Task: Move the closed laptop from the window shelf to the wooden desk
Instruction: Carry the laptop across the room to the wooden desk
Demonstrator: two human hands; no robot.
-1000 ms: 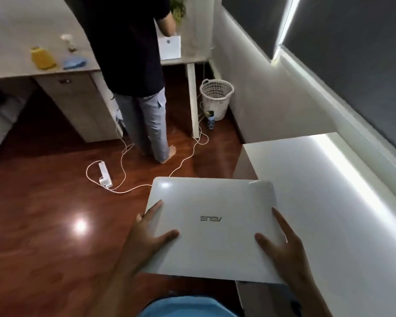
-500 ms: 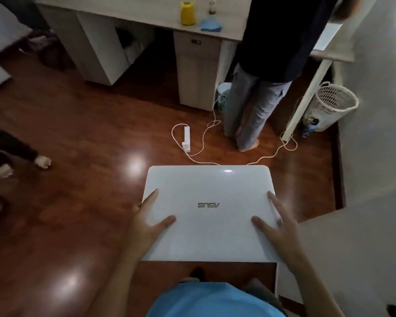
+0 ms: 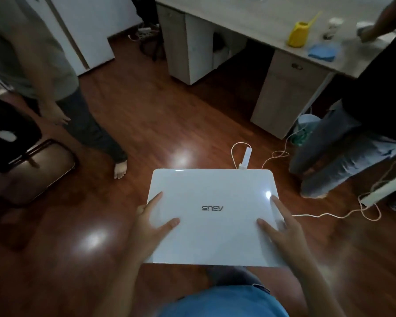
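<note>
1. The closed white laptop (image 3: pixel 212 216) is held flat in mid-air at lower centre of the frame, above the wooden floor (image 3: pixel 146 124), well apart from the table (image 3: pixel 268 17) at upper right.
2. The laptop's left edge is pinched by the left hand (image 3: pixel 151 227), thumb and forefinger laid on the lid; its right edge is pinched the same way by the right hand (image 3: pixel 281 229).
3. Compared with half a second ago, the grip is unchanged, but the view has been swung left: the table is now seen at upper right, and the window shelf and basket are no longer seen.
4. A yellow watering can (image 3: pixel 298 34) and a blue cloth (image 3: pixel 322 51) are seen on the table.
5. A second bystander (image 3: pixel 32 56) and a dark chair (image 3: pixel 34 170) have come into view at left; the dark-shirted bystander (image 3: pixel 375 88) has shifted to the right edge.
6. A white power strip (image 3: pixel 246 156) with its cord is seen on the floor just beyond the laptop's far edge.
</note>
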